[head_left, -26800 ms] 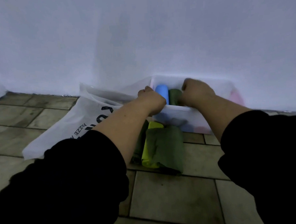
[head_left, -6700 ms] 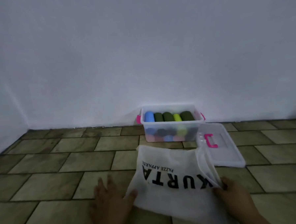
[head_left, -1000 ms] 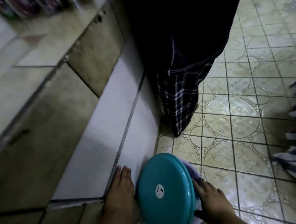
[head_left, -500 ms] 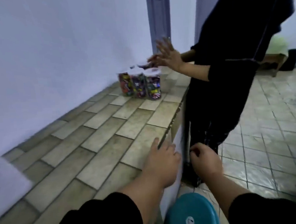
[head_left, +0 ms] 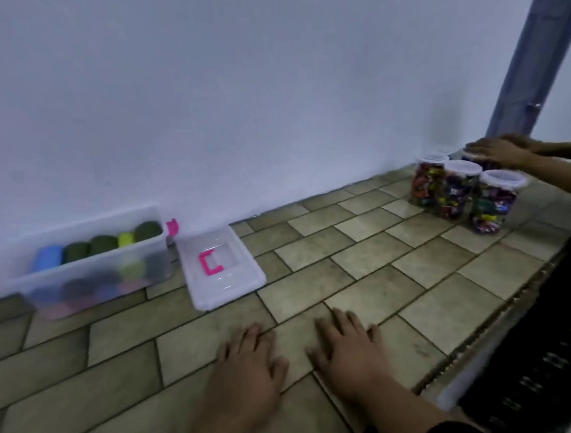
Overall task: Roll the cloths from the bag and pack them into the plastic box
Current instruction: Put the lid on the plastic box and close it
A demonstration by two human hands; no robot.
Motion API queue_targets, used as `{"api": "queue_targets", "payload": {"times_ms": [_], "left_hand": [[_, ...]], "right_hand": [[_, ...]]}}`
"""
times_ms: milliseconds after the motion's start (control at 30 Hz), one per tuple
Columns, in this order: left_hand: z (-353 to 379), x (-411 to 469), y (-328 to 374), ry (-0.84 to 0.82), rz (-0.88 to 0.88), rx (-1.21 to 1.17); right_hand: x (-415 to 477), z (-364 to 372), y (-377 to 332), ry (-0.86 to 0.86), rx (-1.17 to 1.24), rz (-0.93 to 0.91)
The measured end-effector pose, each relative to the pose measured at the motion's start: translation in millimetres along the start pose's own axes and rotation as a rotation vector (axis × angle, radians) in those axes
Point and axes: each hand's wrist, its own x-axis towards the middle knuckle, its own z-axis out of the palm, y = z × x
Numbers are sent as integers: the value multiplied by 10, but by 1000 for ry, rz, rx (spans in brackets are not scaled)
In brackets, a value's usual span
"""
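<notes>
The clear plastic box (head_left: 154,259) stands against the white wall at the left, filled with rolled cloths: a blue roll (head_left: 48,258), dark green rolls (head_left: 103,244) and a yellow-green roll (head_left: 125,239) on top, more rolls below. Its lid (head_left: 220,269) with a pink handle lies flat on the tiles just to its right. My left hand (head_left: 245,367) and my right hand (head_left: 349,355) rest flat on the tiled surface in front, side by side, fingers spread, holding nothing. The bag is out of view.
Several clear jars (head_left: 455,194) of colourful items stand at the right near the wall. Another person's hand (head_left: 495,150) rests on the jar lids, their dark clothing along the right edge. The tiled ledge ends at the right front edge (head_left: 483,348).
The view has swung left from the jars to the box and lid. My right hand has come up from beside the ledge, and both hands now lie flat on the tiles.
</notes>
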Motion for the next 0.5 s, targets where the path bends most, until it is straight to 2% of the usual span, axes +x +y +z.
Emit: {"api": "queue_targets", "payload": {"times_ms": [133, 300, 400, 500], "left_hand": [[-34, 9, 27, 97, -30, 16], [10, -12, -5, 114, -26, 0], [5, -33, -66, 117, 15, -69], [-78, -49, -184, 102, 12, -245]], "right_hand": [[-26, 47, -17, 86, 18, 12], [3, 84, -11, 107, -6, 21], [72, 23, -65, 83, -9, 45], [203, -20, -199, 82, 18, 71]]}}
